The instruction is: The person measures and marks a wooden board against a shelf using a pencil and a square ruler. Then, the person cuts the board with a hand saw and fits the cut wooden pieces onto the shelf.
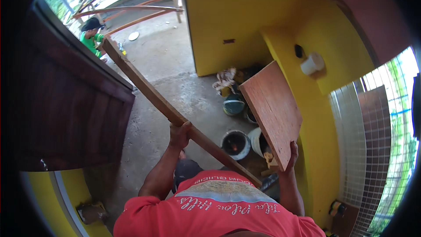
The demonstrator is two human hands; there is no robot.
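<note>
The left hand (180, 136) is wrapped around the beam (148, 92) partway along, probably balancing its slanted length, while the right hand (293, 154) clamps the board (274, 109) by its lower end, seemingly steadying it beside the yellow wall (315, 127).

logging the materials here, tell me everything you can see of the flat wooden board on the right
The wooden board is a flat, reddish-brown panel that looks like plywood, with visible grain and a few darker marks on its broad face. Its outline is angular, longer than wide. It is held tilted, broad face toward the camera, in front of the yellow wall. The person's right hand grips it near its lower end. Its underside is hidden, so whether anything else touches it cannot be told.
</note>
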